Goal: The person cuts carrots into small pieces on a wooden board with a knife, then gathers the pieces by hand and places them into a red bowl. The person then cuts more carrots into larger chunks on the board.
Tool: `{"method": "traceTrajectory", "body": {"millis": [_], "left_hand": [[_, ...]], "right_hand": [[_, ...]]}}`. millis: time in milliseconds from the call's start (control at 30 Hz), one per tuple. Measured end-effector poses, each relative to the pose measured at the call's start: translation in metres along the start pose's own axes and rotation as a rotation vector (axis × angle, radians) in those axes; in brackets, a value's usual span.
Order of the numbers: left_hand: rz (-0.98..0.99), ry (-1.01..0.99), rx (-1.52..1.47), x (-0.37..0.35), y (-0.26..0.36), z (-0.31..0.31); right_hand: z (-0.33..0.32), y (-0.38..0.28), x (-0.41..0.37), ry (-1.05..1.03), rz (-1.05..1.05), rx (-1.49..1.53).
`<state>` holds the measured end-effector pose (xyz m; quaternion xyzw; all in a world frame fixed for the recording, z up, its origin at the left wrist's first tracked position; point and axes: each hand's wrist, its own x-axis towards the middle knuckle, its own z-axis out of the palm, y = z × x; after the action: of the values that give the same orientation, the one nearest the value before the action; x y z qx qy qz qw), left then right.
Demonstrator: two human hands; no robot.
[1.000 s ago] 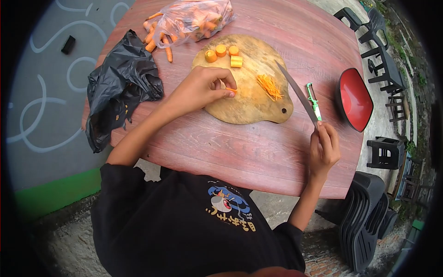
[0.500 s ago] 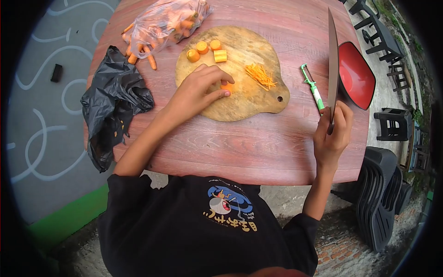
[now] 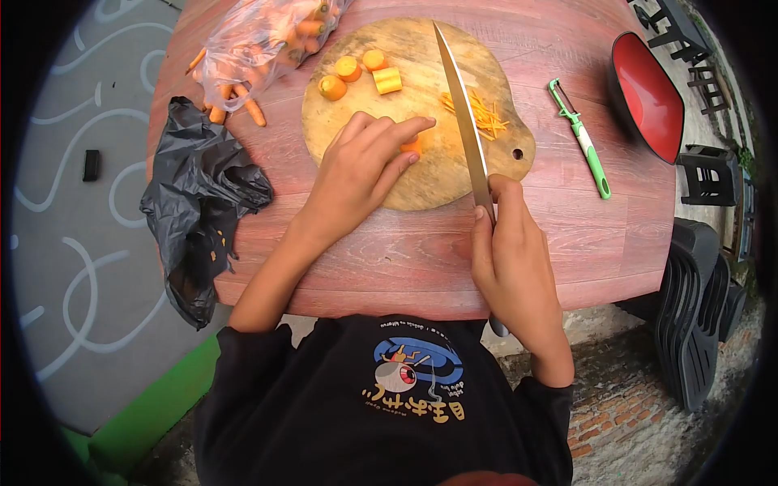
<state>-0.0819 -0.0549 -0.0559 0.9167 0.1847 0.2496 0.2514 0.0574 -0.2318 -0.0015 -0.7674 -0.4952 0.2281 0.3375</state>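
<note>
The fingers of my left hand [image 3: 362, 166] are bent around a small orange carrot piece [image 3: 412, 146] on the round wooden cutting board [image 3: 421, 57]. Thumb and index finger lie on either side of it, and the hand partly covers it. A long knife [image 3: 466, 105] is gripped by its handle in my right hand [image 3: 516, 251], blade pointing away from me over the right part of the board. Thin carrot strips [image 3: 486, 120] lie just right of the blade. Several cut carrot chunks [image 3: 348, 68] rest at the board's upper left.
A clear plastic bag of carrots [image 3: 267, 40] sits at the back left, above a crumpled black plastic bag [image 3: 203, 178]. A green-handled peeler [image 3: 585, 142] lies right of the board. Farther right stands a red bowl [image 3: 648, 97] with a dark outside.
My right hand has brought the knife leftward, from beside the red bowl to over the board. My left hand stays at the carrot piece. The view has shifted slightly.
</note>
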Motion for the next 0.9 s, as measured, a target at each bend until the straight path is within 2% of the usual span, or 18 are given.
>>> {"method": "traceTrajectory", "body": {"millis": [200,300,433,500,533,833,900], "left_hand": [[-0.065,0.107,-0.134,-0.003,-0.004,0.012],[-0.113,0.102,-0.091,-0.001,0.002,0.014],[-0.086,0.104,-0.041,0.001,0.007,0.015],[-0.089,0.112,0.007,0.000,0.009,0.016],[-0.085,0.107,0.006,0.000,0.009,0.017],[-0.068,0.189,-0.006,-0.002,0.011,0.023],[-0.090,0.189,-0.005,-0.003,0.010,0.024]], "right_hand": [[0.018,-0.008,0.002,-0.021,-0.028,-0.050],[0.027,-0.012,0.001,-0.001,0.009,-0.119],[0.031,-0.023,0.000,-0.008,0.064,-0.201],[0.032,-0.029,-0.001,-0.138,0.175,-0.296],[0.034,-0.031,-0.001,-0.134,0.181,-0.293],[0.047,-0.042,-0.004,-0.157,0.162,-0.310],[0.048,-0.042,-0.006,-0.122,0.046,-0.500]]}}
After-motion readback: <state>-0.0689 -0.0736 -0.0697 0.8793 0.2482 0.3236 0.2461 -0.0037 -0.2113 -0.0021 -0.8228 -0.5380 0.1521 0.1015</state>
